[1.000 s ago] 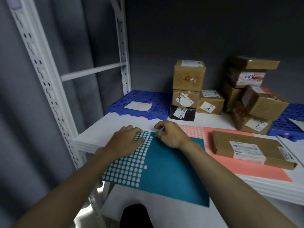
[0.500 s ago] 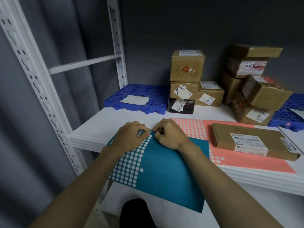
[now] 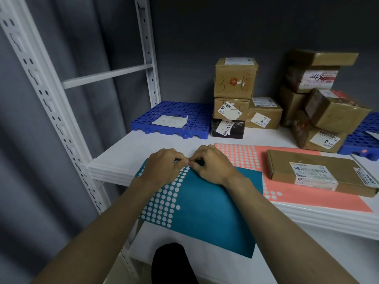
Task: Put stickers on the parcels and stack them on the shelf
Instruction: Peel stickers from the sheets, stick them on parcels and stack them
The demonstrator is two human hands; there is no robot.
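Fingertips (image 3: 187,160) of both hands now meet at the far edge of the teal sticker sheet (image 3: 213,201), curled tight and pinching there, where a second ago the left hand (image 3: 164,167) lay flat on the dots; whether a sticker has come free, I cannot tell. Right hand (image 3: 213,165) presses the sheet down too. That looks like peeling under way, with the flat parcel (image 3: 320,173) waiting just to the right on the pink sheet (image 3: 307,195).

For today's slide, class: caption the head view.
Both hands, left and right, pick at a teal sticker sheet on the shelf.
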